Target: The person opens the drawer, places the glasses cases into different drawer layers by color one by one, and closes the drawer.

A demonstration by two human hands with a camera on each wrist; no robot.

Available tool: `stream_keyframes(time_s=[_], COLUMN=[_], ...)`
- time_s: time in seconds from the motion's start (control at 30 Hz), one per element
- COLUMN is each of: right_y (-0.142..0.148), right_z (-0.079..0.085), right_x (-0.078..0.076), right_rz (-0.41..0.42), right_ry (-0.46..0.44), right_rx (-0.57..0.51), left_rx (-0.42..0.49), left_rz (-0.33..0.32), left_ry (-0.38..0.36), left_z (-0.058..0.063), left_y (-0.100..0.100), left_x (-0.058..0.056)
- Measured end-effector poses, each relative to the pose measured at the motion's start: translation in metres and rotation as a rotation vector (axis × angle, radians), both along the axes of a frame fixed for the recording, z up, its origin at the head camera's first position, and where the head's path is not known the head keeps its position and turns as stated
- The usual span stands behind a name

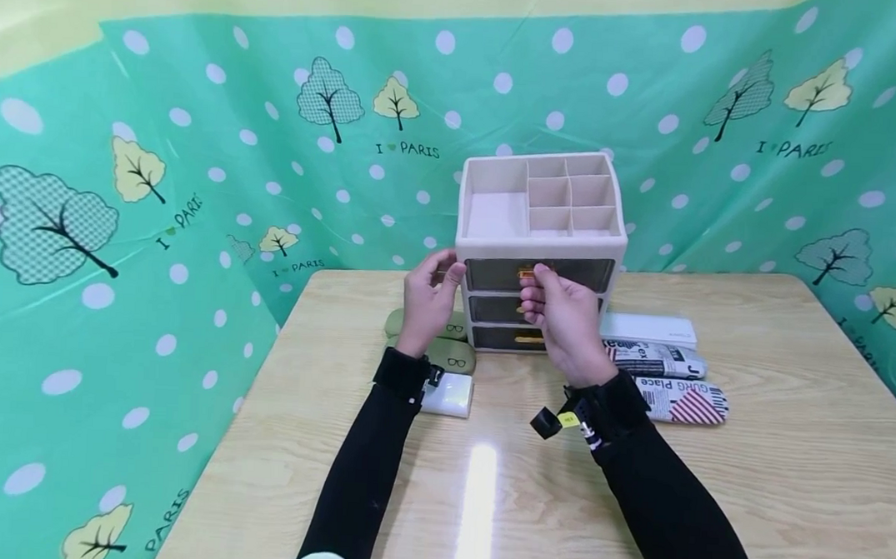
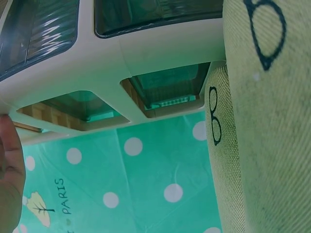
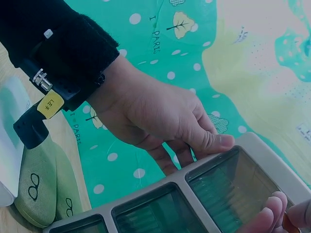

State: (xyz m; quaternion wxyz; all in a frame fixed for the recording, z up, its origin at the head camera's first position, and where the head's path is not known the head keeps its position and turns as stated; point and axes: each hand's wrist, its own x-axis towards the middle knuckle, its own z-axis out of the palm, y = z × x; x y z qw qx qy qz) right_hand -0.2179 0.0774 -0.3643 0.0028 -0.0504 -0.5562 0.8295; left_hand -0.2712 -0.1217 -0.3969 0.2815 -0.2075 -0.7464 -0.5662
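Observation:
A white desktop drawer organizer [image 1: 494, 248] with dark see-through drawer fronts stands on the table. My right hand [image 1: 570, 322] pinches the gold handle [image 1: 526, 273] of its top drawer [image 1: 493, 275] between thumb and fingers. At the organizer's left side my left hand [image 1: 428, 299] rests on the front corner. In the right wrist view, that hand's thumb [image 3: 218, 142] lies along the frame beside the top drawer front, and its fingers [image 3: 163, 158] are at the side wall. The two lower drawers sit flush in the frame, partly behind my right hand.
Two green glasses cases [image 1: 455, 356] and a white packet [image 1: 449, 395] lie left of the organizer. On the right are a white case [image 1: 652, 328] and two newsprint-patterned cases [image 1: 686, 400]. Open compartments [image 1: 572, 193] top the organizer. A green dotted cloth [image 1: 259, 138] hangs behind.

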Motion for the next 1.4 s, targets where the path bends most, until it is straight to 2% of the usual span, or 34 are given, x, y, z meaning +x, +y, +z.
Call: stream_keyframes(time_s=[0.17, 0.27, 0.5, 0.8, 1.13, 1.4], right_y=[0.000, 0.000, 0.000, 0.001, 0.001, 0.000], right_z=[0.003, 0.004, 0.002, 0.002, 0.000, -0.001], right_x=[0.000, 0.001, 0.004, 0.011, 0.016, 0.019], right_rz=[-0.011, -0.013, -0.018, -0.011, -0.012, -0.017], right_ry=[0.003, -0.008, -0.040, -0.017, -0.009, 0.013], right_rx=[0.003, 0.005, 0.003, 0.012, 0.010, 0.030], left_rx=[0.004, 0.003, 0.002, 0.000, 0.024, 0.022], left_rz=[-0.002, -0.008, -0.025, -0.026, -0.013, -0.001], left_ry=[0.016, 0.008, 0.008, 0.038, -0.017, -0.012], left_z=[0.018, 0.023, 0.019, 0.020, 0.015, 0.016], left_y=[0.006, 0.006, 0.004, 0.005, 0.005, 0.006], left_x=[0.014, 0.020, 0.019, 0.020, 0.016, 0.016])
